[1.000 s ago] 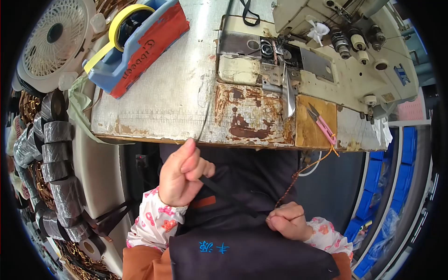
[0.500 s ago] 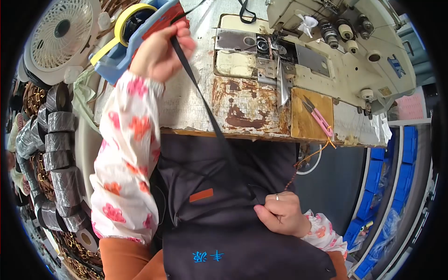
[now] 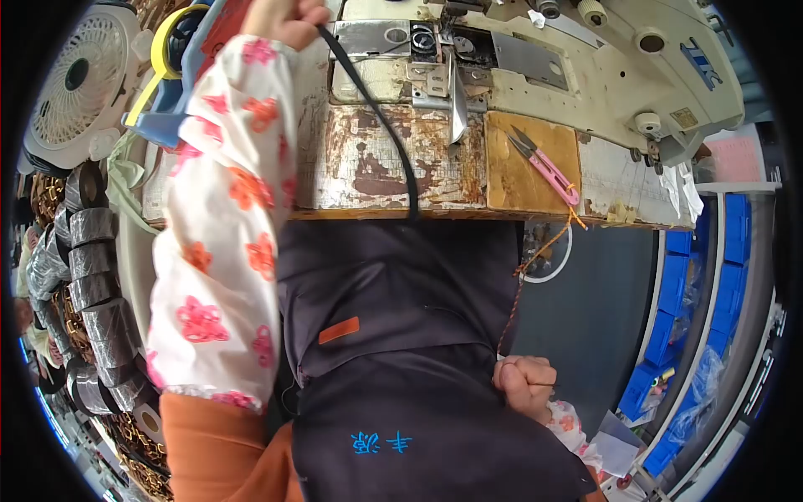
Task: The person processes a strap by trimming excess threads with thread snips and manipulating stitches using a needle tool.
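Observation:
My left hand (image 3: 290, 23) is closed on a narrow black strap (image 3: 381, 117) at the top of the view, and part of this hand is cut off by the frame edge. From the fingers the strap curves over the worn table top (image 3: 351, 159) to its front edge, where it blends with the dark apron (image 3: 401, 293). Low at the right, my right hand (image 3: 527, 385) is a fist beside the apron; whatever is inside it is hidden. Pink thread snips (image 3: 548, 167) lie on a brown pad (image 3: 502, 197), tied to an orange cord (image 3: 548, 243).
A sewing machine (image 3: 669, 92) stands across the back right. At the left are a yellow tape roll (image 3: 165, 54) in a blue dispenser (image 3: 159, 125), a white fan (image 3: 79, 79) and wrapped black rolls (image 3: 94, 259). Blue bins (image 3: 729, 289) line the right side.
My left hand has moved up, drawing the strap with it. My right hand has gone right and slightly down, off the apron's middle. The whole view has shifted a little.

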Tool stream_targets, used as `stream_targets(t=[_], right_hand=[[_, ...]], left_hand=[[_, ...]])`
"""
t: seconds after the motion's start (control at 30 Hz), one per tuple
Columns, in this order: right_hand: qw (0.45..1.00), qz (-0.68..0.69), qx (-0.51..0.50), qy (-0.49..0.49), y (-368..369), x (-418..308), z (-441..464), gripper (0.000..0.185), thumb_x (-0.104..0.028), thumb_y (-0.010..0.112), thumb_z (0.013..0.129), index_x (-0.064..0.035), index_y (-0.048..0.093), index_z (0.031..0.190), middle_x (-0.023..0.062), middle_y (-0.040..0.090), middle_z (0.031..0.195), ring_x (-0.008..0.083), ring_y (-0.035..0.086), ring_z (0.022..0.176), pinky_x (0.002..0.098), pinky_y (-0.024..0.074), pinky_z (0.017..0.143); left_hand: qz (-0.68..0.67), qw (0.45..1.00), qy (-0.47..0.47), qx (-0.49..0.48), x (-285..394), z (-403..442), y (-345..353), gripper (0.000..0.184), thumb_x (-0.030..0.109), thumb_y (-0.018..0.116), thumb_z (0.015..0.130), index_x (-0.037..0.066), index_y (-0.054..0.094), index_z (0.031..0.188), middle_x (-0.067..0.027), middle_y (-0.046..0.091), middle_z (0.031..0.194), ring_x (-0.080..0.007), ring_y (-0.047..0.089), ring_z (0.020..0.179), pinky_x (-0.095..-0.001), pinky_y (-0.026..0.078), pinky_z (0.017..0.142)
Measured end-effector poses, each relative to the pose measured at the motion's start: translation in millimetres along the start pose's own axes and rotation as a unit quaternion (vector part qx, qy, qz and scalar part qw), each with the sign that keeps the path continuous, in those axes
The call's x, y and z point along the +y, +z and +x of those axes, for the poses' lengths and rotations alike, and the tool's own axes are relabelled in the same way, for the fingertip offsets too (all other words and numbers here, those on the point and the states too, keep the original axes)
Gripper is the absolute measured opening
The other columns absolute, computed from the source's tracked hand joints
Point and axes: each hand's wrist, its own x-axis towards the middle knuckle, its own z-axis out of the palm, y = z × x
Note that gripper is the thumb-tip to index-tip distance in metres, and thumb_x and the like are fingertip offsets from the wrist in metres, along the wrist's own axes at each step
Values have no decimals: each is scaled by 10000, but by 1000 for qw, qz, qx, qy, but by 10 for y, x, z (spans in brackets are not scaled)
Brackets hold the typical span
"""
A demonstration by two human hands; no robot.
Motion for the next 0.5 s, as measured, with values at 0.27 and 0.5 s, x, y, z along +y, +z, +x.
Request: stream_targets(t=[0.27,0.5], right_hand=[[998,4,44,-45,209,66,803,87,-1,570,738,9,535,817,58,563,867,24,355,461,179,317,441],[998,25,-40,-38,961,458,1432,379,-97,644,709,20,520,1048,78,548,745,68,345,435,228,326,432]], left_hand=[[-123,987,-40,98,-128,-384,304,248,145,319,888,71,388,662,32,250,485,-81,185,377,-231,196,374],[-210,973,-80,45,-147,-400,285,226,166,320,899,-12,455,867,35,307,526,-62,247,406,-201,241,387]])
